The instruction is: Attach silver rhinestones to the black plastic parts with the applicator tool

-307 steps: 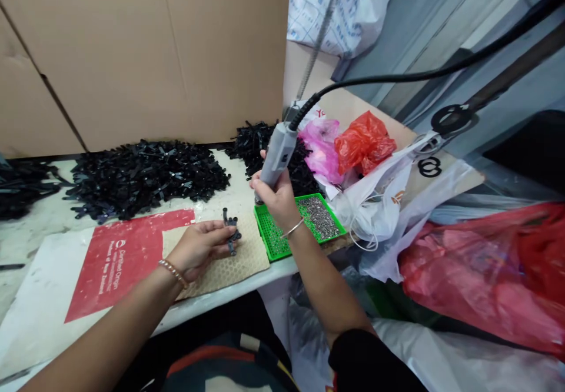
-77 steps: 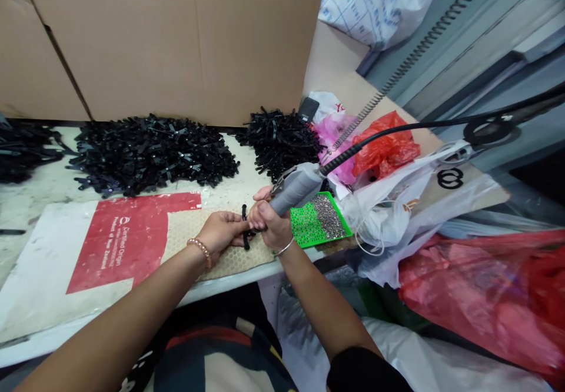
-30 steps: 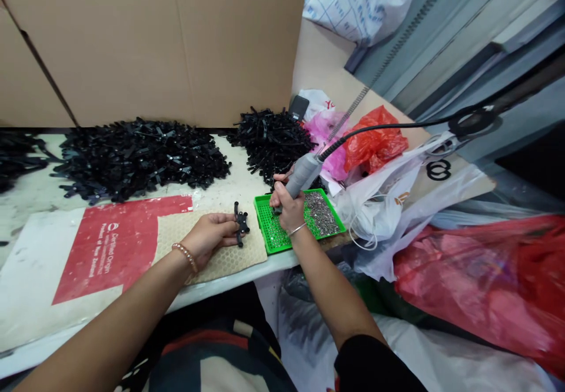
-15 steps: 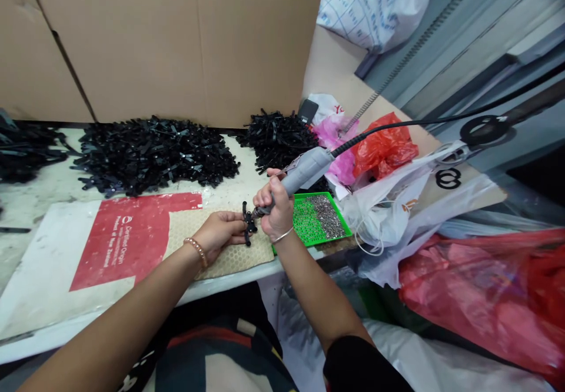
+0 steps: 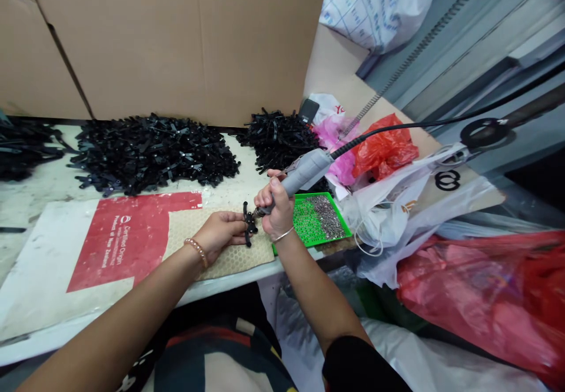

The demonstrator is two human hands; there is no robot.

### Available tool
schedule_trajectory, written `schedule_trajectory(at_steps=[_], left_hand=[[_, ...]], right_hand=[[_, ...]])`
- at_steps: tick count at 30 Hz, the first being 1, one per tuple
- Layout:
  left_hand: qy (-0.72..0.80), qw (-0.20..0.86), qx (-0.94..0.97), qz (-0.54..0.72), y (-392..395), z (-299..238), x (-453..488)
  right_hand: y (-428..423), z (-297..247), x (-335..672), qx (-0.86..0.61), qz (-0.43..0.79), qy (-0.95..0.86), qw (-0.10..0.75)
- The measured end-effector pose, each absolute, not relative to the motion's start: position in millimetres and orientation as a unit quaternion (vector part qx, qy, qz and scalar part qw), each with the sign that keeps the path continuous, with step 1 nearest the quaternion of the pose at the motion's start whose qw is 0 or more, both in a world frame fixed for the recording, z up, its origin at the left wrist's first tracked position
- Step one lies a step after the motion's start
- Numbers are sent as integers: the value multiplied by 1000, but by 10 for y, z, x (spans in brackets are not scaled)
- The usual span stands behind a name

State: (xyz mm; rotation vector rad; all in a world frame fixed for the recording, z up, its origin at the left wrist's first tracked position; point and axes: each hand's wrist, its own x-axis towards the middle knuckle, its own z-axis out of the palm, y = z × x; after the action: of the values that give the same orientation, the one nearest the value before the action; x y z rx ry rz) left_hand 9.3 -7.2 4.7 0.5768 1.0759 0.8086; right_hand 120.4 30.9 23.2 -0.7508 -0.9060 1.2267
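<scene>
Left grip (image 5: 223, 231) pinches black part (image 5: 251, 222), long axis crosswise to near edge of counter (image 5: 44, 192); right grip (image 5: 277, 206) clasps driver (image 5: 309, 171); cardboard (image 5: 150, 39) behind.

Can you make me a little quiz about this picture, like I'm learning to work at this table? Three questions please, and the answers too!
1. Pick one: which hand grips the gray corded tool?
A) left
B) right
C) neither

2. True or false: the heap of tiny metal bits lies in a red tray.

3. Fill in the blank: the left hand pinches a small part whose color is ____.

Key:
1. B, the right hand.
2. False; the heap lies in the green tray.
3. Black.
</scene>
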Motion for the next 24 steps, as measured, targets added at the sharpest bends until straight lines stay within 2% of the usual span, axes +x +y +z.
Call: schedule_trajectory(at_steps=[14, 24], left_hand=[[485, 747, 267, 368, -56, 5, 79], [492, 757, 240, 357, -7, -14, 107]], right_hand=[[268, 212, 1160, -330, 538, -424, 650], [301, 88, 1208, -276, 601, -480, 576]])
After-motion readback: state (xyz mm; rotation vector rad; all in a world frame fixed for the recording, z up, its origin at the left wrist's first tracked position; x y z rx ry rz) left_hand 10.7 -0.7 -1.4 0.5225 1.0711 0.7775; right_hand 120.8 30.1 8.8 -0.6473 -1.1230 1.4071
